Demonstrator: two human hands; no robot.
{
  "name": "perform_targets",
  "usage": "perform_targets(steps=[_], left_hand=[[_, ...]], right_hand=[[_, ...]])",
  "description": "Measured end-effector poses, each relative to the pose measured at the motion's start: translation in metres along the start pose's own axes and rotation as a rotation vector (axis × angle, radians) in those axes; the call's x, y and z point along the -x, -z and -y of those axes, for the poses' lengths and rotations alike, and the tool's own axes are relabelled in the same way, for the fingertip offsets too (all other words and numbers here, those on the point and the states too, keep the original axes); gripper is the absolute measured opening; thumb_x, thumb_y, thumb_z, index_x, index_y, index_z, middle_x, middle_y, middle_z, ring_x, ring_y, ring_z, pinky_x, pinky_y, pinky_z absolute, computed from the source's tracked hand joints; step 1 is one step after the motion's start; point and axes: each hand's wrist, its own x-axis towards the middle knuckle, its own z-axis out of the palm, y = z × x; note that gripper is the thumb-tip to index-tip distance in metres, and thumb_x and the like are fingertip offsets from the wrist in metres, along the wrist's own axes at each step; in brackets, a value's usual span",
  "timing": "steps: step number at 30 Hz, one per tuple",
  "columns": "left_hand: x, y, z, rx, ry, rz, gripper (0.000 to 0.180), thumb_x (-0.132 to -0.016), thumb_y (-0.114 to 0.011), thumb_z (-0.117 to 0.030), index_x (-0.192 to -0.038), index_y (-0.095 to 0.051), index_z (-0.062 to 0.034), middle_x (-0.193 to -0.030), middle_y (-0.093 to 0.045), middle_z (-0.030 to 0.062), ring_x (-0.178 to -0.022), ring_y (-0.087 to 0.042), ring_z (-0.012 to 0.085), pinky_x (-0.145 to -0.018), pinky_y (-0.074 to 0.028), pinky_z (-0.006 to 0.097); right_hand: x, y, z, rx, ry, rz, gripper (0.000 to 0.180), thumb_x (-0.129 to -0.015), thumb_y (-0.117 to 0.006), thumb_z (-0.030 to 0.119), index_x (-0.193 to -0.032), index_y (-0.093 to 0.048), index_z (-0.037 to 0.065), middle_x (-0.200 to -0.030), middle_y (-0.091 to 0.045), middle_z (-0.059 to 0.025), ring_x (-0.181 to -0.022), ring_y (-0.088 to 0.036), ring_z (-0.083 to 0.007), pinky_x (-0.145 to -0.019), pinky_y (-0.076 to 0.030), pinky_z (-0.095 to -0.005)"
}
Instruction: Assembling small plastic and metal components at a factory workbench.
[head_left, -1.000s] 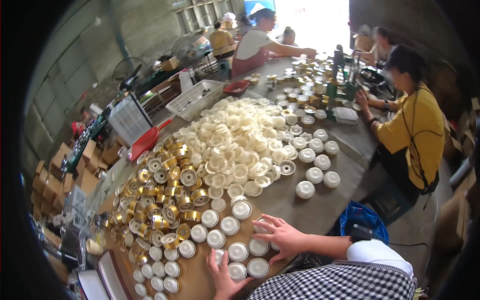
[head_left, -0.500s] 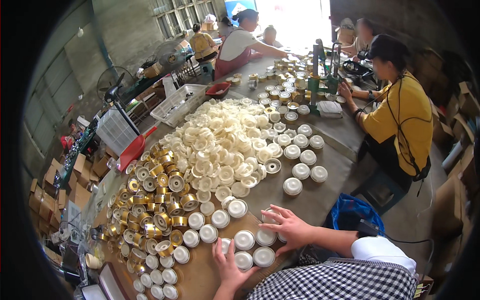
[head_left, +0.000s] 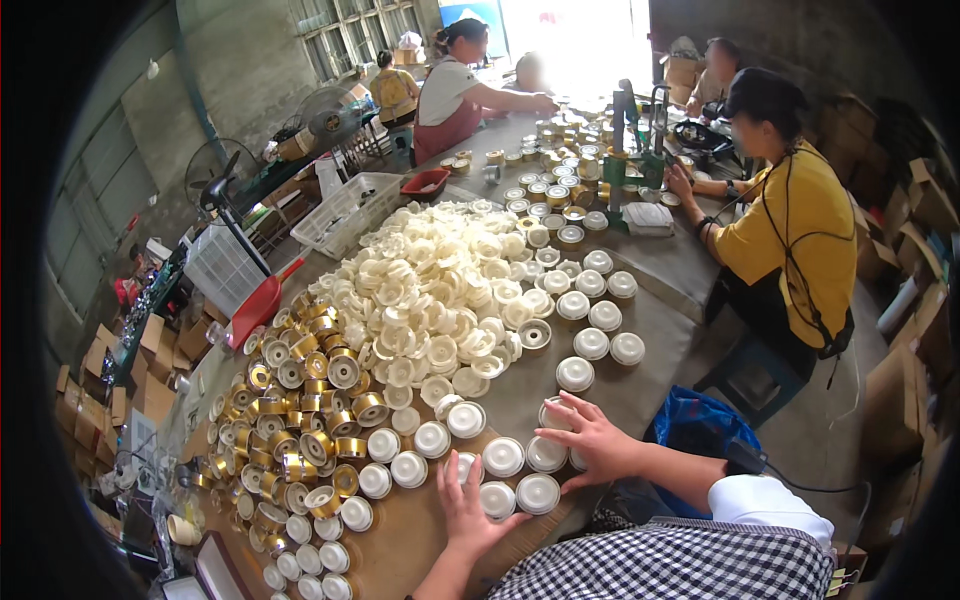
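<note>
Our right hand point(head_left: 598, 440) lies flat and spread, palm down, fingers resting on a few white round caps point(head_left: 548, 452) near the desk's close edge; it grips nothing. Our left hand point(head_left: 470, 500) is open too, fingers fanned upward, thumb just beside another white cap point(head_left: 497, 498) and touching or nearly touching it. Between and around both hands sits a loose cluster of these caps, some touching each other, all lying on the brown desk point(head_left: 660, 330).

Farther out, to our left, a dense heap of gold-coloured rings point(head_left: 300, 400) spreads across the desk, with more white caps lined along its near side. Beyond it, in the middle of the desk, rises a broad mound of cream-coloured plastic inserts point(head_left: 430, 290). At its far left side stands a white mesh basket point(head_left: 348, 212); we cannot tell what is in it. A small red tray point(head_left: 425, 182) lies beside it, and a red scoop point(head_left: 255, 310) rests at the desk's left edge.

A blue bag point(head_left: 700, 425) sits below the desk's right edge, near our right forearm. A person in a yellow top point(head_left: 800, 240) sits at the right side. Another person in a white top point(head_left: 450, 95) works at the far end, where more caps stand. Fans point(head_left: 325, 115) and cardboard boxes point(head_left: 100, 370) line the room's left wall.
</note>
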Motion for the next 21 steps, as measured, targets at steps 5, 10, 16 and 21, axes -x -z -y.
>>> perform_targets(steps=[5, 10, 16, 21], left_hand=[[-0.013, -0.009, -0.001, -0.015, -0.022, -0.013, 0.124, -0.061, -0.09, -0.066, -0.158, -0.032, -0.0165, -0.163, -0.02, 0.0212, -0.149, -0.017, 0.0523, -0.119, -0.024, 0.069], [-0.028, -0.021, -0.002, 0.0, -0.058, -0.043, 0.123, -0.06, -0.09, -0.066, -0.158, -0.033, -0.0162, -0.163, -0.021, 0.0211, -0.149, -0.017, 0.0521, -0.12, -0.023, 0.069], [-0.043, -0.034, -0.007, 0.022, -0.084, -0.062, 0.118, -0.062, -0.088, -0.06, -0.159, -0.035, -0.0173, -0.165, -0.019, 0.0195, -0.149, -0.017, 0.0524, -0.119, -0.023, 0.067], [-0.056, -0.046, -0.015, -0.001, -0.123, -0.086, 0.12, -0.062, -0.088, -0.068, -0.156, -0.036, -0.0147, -0.162, -0.024, 0.0218, -0.148, -0.02, 0.0529, -0.119, -0.025, 0.069]], right_hand=[[0.007, 0.004, -0.009, 0.014, -0.023, -0.049, 0.104, -0.062, -0.093, 0.042, -0.154, -0.048, 0.021, -0.168, -0.025, -0.0201, -0.155, -0.016, -0.0481, -0.122, -0.024, -0.063], [0.015, 0.006, -0.015, 0.048, -0.105, -0.1, 0.107, -0.061, -0.093, 0.042, -0.155, -0.045, 0.022, -0.168, -0.024, -0.0196, -0.156, -0.015, -0.0472, -0.122, -0.024, -0.0627], [0.048, -0.004, -0.007, 0.029, -0.215, -0.29, 0.115, -0.065, -0.092, 0.057, -0.158, -0.038, 0.016, -0.168, -0.02, -0.0212, -0.156, -0.012, -0.0471, -0.123, -0.021, -0.0624], [0.06, -0.026, -0.003, 0.025, -0.356, -0.434, 0.129, -0.06, -0.094, 0.061, -0.16, -0.03, 0.01, -0.167, -0.015, -0.0269, -0.155, -0.012, -0.0504, -0.122, -0.02, -0.063]])
